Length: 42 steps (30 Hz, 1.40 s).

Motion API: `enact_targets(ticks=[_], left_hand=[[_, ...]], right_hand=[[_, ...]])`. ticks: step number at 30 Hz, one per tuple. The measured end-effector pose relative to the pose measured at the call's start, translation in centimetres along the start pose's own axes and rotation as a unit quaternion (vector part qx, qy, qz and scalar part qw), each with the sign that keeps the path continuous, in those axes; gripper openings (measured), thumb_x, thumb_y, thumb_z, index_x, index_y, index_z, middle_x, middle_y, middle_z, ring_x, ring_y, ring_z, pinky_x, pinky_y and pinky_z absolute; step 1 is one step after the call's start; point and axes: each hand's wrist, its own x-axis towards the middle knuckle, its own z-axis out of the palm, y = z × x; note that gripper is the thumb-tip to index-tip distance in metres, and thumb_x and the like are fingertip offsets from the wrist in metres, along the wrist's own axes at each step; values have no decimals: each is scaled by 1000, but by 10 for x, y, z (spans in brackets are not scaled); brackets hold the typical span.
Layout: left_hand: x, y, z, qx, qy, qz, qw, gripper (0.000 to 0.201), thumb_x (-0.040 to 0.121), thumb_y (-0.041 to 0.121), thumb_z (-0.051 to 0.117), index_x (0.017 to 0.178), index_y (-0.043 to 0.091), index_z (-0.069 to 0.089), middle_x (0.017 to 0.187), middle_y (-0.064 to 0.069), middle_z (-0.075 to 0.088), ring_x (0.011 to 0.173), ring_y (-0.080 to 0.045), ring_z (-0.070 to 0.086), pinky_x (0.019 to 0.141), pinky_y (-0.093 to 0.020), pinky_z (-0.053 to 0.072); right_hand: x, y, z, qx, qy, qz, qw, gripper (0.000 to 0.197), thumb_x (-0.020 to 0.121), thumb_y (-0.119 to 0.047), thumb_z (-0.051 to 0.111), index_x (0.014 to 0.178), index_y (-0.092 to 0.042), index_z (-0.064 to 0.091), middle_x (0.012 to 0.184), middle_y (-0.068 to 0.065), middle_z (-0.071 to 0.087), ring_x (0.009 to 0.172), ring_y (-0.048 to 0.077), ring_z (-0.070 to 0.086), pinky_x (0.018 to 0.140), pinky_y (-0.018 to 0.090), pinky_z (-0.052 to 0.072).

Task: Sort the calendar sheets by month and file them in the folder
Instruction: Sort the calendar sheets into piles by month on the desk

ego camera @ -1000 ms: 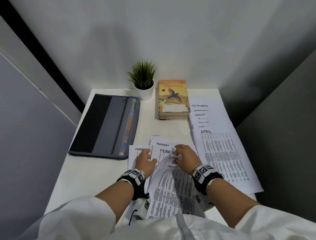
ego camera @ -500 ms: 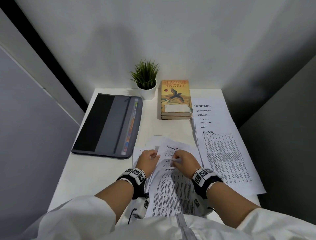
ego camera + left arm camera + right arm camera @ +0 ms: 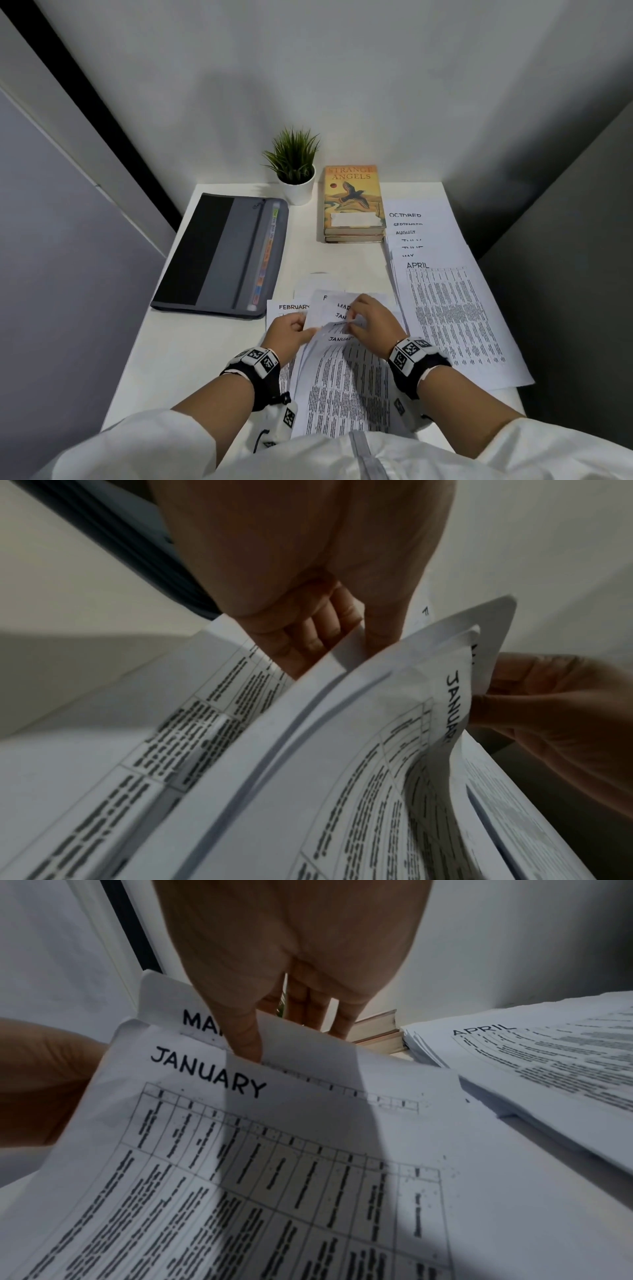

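A loose pile of calendar sheets lies at the table's front edge, with a FEBRUARY sheet sticking out on its left. My left hand pinches the raised left edge of several sheets, thumb on top. A JANUARY sheet curls up in front. Behind it, my right hand pinches the top of a sheet headed MAR between thumb and fingers. The sorted stack lies to the right with APRIL on top and the later months fanned out behind. The grey and black folder lies shut at the left.
A potted plant stands at the back of the white table, next to a small stack of books. Grey walls close in on both sides. The sorted stack overhangs the table's right edge.
Both hands have leafed through the pile's top edges. A FEBRUARY sheet was uppermost between them one second ago; now JANUARY and MAR headings show and the corners are lifted higher.
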Motion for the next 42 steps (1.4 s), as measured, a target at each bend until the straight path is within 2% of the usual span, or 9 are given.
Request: enact_targets(ticks=[8,15,20,27,31,35,37,39,42], left_hand=[[3,0,-2,104,90,52,989,22,86,1,58,87,21,47,88,1,59,60,-9,51,56,-21,40],[14,9,10,220,40,39,974,32,93,22,62,123,15,53,121,3,54,115,-16,50,97,-25,37],[18,13,15,294,9,52,954,27,91,30,63,72,14,52,97,-11,52,94,-28,57,74,-27,36],[10,12,2,195,49,40,979,31,86,23,71,67,10,50,87,-7,53,83,-19,52,69,-24,32],[-1,11,2,157,-17,32,987,19,85,5,62,67,9,59,91,-14,59,86,-21,58,78,-25,41],[-7,12,0,138,-57,15,989,15,80,2,62,74,12,72,109,-14,62,102,-28,61,94,-35,48],[-9,9,-2,103,-55,17,993,8,84,20,70,79,14,72,112,-10,64,108,-25,59,100,-40,45],[-8,5,-6,53,-1,14,998,32,87,48,63,90,17,66,107,-1,66,106,-19,60,96,-36,45],[-2,-1,-14,62,198,-21,978,37,90,45,61,101,9,58,111,-7,62,105,-24,58,89,-34,45]], right_hand=[[-14,-6,3,-6,-17,4,1000,11,84,-21,68,78,-23,59,81,-14,58,78,-1,54,69,21,46],[-26,-12,1,-21,-22,-1,1000,3,84,-17,63,82,-19,62,86,-5,63,82,11,56,73,28,49],[-29,-12,0,-13,-23,7,1000,3,84,-17,65,82,-19,63,87,-5,64,85,12,58,76,30,50],[-26,-8,-2,-41,-12,-18,999,6,85,-21,66,85,-18,61,109,-5,57,99,13,53,79,28,48],[-18,-14,-5,-23,26,-35,999,5,85,-18,67,85,-14,63,133,-7,47,115,10,47,89,29,46],[-14,-25,-9,-42,6,-29,999,6,84,-21,66,87,-16,68,104,-1,65,104,15,53,83,30,46],[-15,-28,-10,-43,-3,-22,999,7,85,-21,66,86,-15,70,92,0,67,93,17,58,77,29,47],[-18,-29,-10,-42,-6,-23,999,8,87,-20,66,88,-15,71,91,0,68,89,15,60,75,24,46],[-22,-29,-10,-15,-4,-17,1000,7,87,-20,67,91,-17,71,92,-4,69,86,10,61,73,17,45]])
